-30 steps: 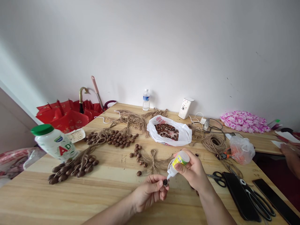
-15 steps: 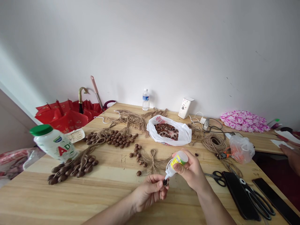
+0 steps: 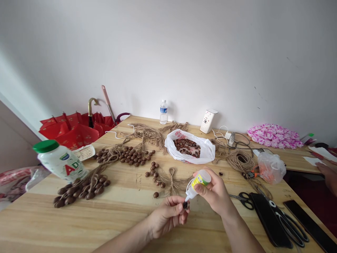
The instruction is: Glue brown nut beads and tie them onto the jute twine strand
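My left hand (image 3: 167, 217) pinches a small dark brown bead (image 3: 185, 205) between thumb and fingers, low over the wooden table (image 3: 126, 214). My right hand (image 3: 216, 191) grips a small white glue bottle (image 3: 197, 183) with a yellow-green label, tilted nozzle down so its tip touches the bead. Just behind my hands lies a knotted jute cord piece (image 3: 172, 181) with beads at its ends.
A white plastic bag of beads (image 3: 190, 150) sits mid-table, with bead-and-cord bunches (image 3: 126, 155) and a green-capped bottle (image 3: 60, 161) to the left. Scissors (image 3: 243, 199), black cases and a twine coil (image 3: 240, 160) lie right. Another person's hand (image 3: 329, 175) shows at the right edge.
Both hands stay almost still; the glue bottle's nozzle has dipped slightly closer onto the bead. The other person's hand at the right edge has drawn back a little.
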Demonstrator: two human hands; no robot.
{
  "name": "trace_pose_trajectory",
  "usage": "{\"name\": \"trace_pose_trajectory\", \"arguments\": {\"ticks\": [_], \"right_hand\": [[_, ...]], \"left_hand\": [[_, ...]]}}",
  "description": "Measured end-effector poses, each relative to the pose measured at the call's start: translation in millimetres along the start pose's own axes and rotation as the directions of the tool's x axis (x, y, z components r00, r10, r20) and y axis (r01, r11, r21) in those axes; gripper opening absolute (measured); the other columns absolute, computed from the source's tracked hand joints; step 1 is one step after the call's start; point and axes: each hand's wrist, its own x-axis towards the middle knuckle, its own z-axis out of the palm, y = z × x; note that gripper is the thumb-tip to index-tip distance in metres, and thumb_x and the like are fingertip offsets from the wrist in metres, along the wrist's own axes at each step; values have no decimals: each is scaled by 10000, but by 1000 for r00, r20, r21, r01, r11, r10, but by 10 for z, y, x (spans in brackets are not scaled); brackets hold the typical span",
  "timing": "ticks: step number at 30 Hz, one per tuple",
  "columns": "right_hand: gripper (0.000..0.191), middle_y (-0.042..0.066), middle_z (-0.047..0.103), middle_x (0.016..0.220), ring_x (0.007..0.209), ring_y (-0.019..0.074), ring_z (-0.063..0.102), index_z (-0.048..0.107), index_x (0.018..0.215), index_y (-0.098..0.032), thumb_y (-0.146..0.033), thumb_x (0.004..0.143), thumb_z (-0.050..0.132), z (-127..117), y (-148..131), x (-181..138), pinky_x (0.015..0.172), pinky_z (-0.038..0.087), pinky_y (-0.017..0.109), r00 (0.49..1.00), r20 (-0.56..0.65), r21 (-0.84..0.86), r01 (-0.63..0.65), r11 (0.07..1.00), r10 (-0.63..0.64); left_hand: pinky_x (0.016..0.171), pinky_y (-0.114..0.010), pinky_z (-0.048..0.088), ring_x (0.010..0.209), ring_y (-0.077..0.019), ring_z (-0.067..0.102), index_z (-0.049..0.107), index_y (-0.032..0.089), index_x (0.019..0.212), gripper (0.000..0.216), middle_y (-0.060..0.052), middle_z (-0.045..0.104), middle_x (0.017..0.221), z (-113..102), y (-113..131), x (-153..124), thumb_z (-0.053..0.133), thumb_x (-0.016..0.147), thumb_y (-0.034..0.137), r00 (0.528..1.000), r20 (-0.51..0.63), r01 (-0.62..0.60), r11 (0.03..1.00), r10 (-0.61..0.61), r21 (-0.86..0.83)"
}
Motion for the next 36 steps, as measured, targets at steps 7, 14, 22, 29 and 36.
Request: {"name": "trace_pose_trajectory", "arguments": {"ticks": [7,14,22,29,36], "right_hand": [[344,18,511,784,673,144,510,597,898,-161,-419,703,716,-23,7,-4,576,455,229,1000,12,-24,15,1000,-14],[332,22,526,804,696,147,520,590,921,-171,-402,715,711,-41,35,4,584,461,218,1000,-4,-8,2,1000,-2],[326,10,517,784,672,128,506,586,913,-173,-393,712,718,-23,40,-14,568,448,200,1000,2,43,4,999,-4],[349,6,532,753,651,127,521,587,914,-171,-408,699,727,17,-19,-30,564,447,204,1000,21,78,-16,997,14],[341,12,520,790,671,125,515,598,906,-170,-407,698,729,30,4,-25,577,450,203,1000,16,66,1,998,-2]], "left_hand": [[518,-219,412,536,-105,588,698,124,784,150,-69,680,705,18,8,-9,747,652,176,1000,-28,3,1000,-3,-18],[585,-218,482,612,-116,633,716,115,799,209,-73,704,749,64,58,-3,779,600,127,997,-76,-9,1000,8,-24],[607,-225,501,627,-122,644,710,123,796,153,-71,705,745,56,59,-4,745,647,129,998,-68,-19,999,17,-30],[608,-226,495,627,-123,642,707,131,819,167,-63,694,724,51,46,-5,736,654,119,998,-56,-25,999,24,-32],[631,-230,500,646,-127,648,708,129,807,175,-65,699,728,51,61,4,750,637,120,997,-77,-9,1000,7,-24]]}}
